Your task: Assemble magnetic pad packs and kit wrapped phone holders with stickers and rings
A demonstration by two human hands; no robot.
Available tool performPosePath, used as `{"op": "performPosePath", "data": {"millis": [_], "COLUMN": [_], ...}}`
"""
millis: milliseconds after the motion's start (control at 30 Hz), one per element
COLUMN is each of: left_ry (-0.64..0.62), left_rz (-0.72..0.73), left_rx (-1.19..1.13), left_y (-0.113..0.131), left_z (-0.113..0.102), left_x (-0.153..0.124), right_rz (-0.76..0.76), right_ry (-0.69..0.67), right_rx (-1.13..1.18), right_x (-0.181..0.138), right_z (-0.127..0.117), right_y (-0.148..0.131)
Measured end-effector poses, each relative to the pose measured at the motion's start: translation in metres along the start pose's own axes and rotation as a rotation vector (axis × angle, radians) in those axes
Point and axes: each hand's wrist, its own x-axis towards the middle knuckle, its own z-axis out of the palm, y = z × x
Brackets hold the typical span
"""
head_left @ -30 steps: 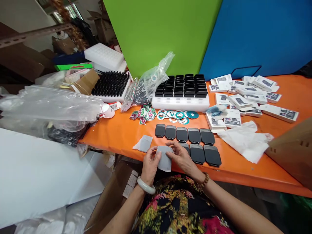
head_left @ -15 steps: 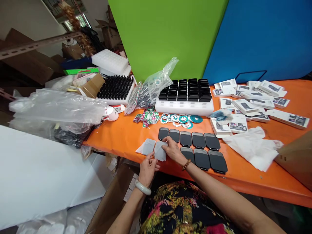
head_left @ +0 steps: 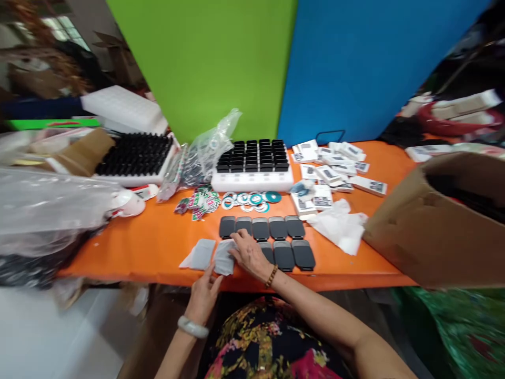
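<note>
A thin whitish translucent pouch (head_left: 224,259) lies at the table's front edge, with a flat grey shape showing through it. My right hand (head_left: 252,257) is closed on the pouch's right side, fingertips pinching it from above. At the lower left corner, my left hand (head_left: 203,296) has its index finger and thumb around the pouch's edge. Just left of it rests another pouch (head_left: 203,254) with a flat grey shape inside. Flat dark rounded-square pieces (head_left: 284,255) are set out in two rows; my right hand and forearm hide part of the nearer row.
Behind the rows are teal-and-white rings (head_left: 255,199), printed cards (head_left: 202,201) and a white foam tray (head_left: 252,180) of black pieces. Small white boxes (head_left: 333,166), crumpled white sheeting (head_left: 341,226) and a cardboard box (head_left: 445,226) are to the right. Clear plastic bags (head_left: 47,205) cover the left end.
My view has swung to the right, bringing the cardboard box more fully into sight. Both hands remain at the same pouch; my left fingers are now closer against its lower left corner.
</note>
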Motion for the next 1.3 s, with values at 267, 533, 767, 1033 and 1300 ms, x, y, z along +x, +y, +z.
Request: {"op": "performPosePath", "data": {"millis": [267,533,767,1033,1300], "left_ry": [0.063,-0.083,-0.206,-0.660,-0.595], "left_rz": [0.055,0.111,0.202,-0.078,-0.047], "left_rx": [0.120,-0.043,-0.081,-0.509,-0.910], "left_y": [0.010,0.065,0.098,0.123,0.141], "left_z": [-0.014,0.011,0.033,0.074,0.079], "left_x": [0.007,0.008,0.006,0.005,0.015], "right_rz": [0.285,0.486,0.554,0.289,-0.018], "right_ry": [0.633,0.693,0.751,0.870,0.451], "right_rx": [-0.030,-0.439,-0.426,-0.325,0.033], "right_x": [-0.074,-0.132,-0.127,-0.146,-0.134], "right_z": [-0.111,-0.143,-0.142,-0.140,-0.107], "right_y": [0.086,0.182,0.176,0.096,0.036]}}
